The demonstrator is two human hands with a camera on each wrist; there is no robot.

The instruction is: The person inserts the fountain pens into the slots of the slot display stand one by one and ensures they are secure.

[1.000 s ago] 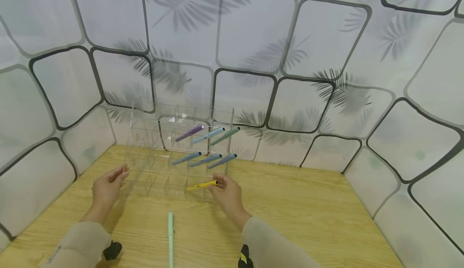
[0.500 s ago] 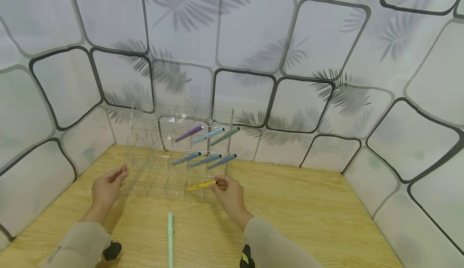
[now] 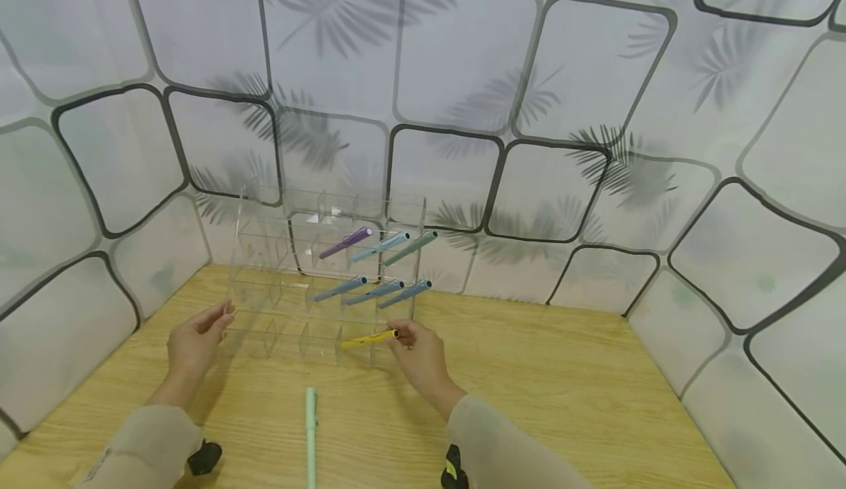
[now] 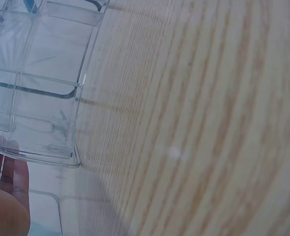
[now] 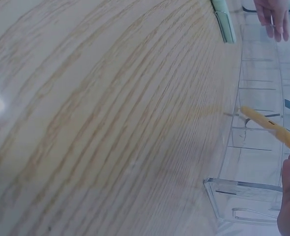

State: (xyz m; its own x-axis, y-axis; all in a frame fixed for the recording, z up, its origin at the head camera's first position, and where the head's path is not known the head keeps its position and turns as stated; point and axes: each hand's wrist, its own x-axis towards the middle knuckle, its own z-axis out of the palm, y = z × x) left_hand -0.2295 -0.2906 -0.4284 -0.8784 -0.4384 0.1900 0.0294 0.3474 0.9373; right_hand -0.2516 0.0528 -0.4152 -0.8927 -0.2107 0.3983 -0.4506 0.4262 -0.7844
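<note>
A clear acrylic pen rack [image 3: 322,342] with tiered, divided shelves stands on the table. My left hand [image 3: 194,342] holds its left side edge, thumb and fingers on either side of the panel; the left wrist view shows those fingers [image 4: 20,179] at the rack's corner. At the rack's lower right, my right hand [image 3: 423,357] pinches the cap end of a yellow pen [image 3: 366,339]. That pen lies slanted across the lowest tier, its other end by a divider; the right wrist view shows the yellow pen [image 5: 265,123] reaching over the compartments.
Higher tiers hold a purple pen [image 3: 346,242], a light blue pen [image 3: 381,247], a green pen [image 3: 411,247] and a row of blue pens [image 3: 374,293]. A mint green pen [image 3: 311,430] lies on the wooden table [image 3: 562,401] in front. Patterned curtains [image 3: 463,56] surround the table.
My right hand has shifted slightly to the right, and the yellow pen's cap end has moved a touch with it. The left hand and the rack have stayed put.
</note>
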